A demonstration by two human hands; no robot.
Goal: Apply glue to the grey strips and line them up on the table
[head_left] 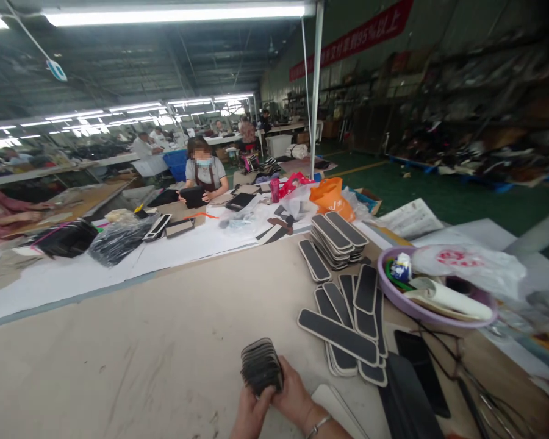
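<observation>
Brown paper covers the near desk, probably to keep pieces clean. Low at its near edge, the left hand and right hand grip a stack of dark pieces from both sides, likely keeping its edges aligned; loose strips fan out right, within reach.

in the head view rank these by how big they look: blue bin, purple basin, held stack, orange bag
1. purple basin
2. held stack and orange bag, too alike to rank
3. blue bin
</observation>
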